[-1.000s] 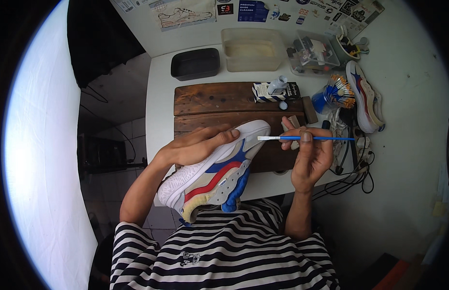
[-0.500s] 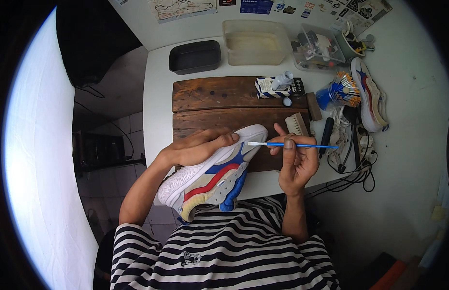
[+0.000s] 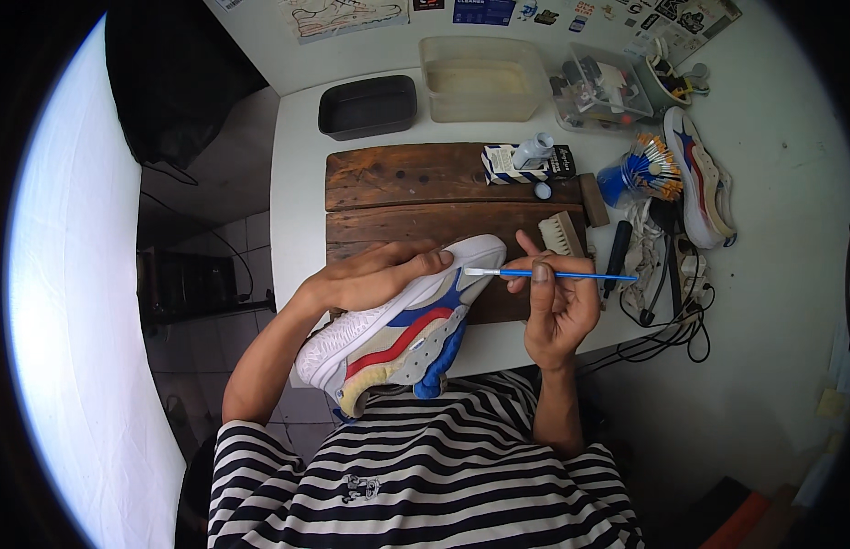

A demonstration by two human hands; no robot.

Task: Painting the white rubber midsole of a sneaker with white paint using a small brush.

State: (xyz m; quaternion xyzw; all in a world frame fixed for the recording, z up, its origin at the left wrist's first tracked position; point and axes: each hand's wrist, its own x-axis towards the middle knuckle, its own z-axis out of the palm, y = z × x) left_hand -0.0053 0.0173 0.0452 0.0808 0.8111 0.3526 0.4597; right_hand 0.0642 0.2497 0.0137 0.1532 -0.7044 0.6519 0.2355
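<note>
White tabletop [image 3: 297, 197], dark wooden board [image 3: 397, 177] on it. Shoe [image 3: 408, 331] at board's 7 o'clock, tilted, toe toward 1 o'clock; probably light, sole stiff, upper softer: best gripped by sole. Left hand [image 3: 388, 274] clasping sole side, thumb along edge. Right hand [image 3: 564, 309] at shoe's 3 o'clock, pinching slim brush [image 3: 571, 275]; likely light. Bristles [image 3: 481, 272] over toe side, contact unclear.

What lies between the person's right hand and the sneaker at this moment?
In the head view, the front of the blue paintbrush, held by the right hand, spans the gap; its tip overlaps the sneaker, though contact is unclear.
</note>
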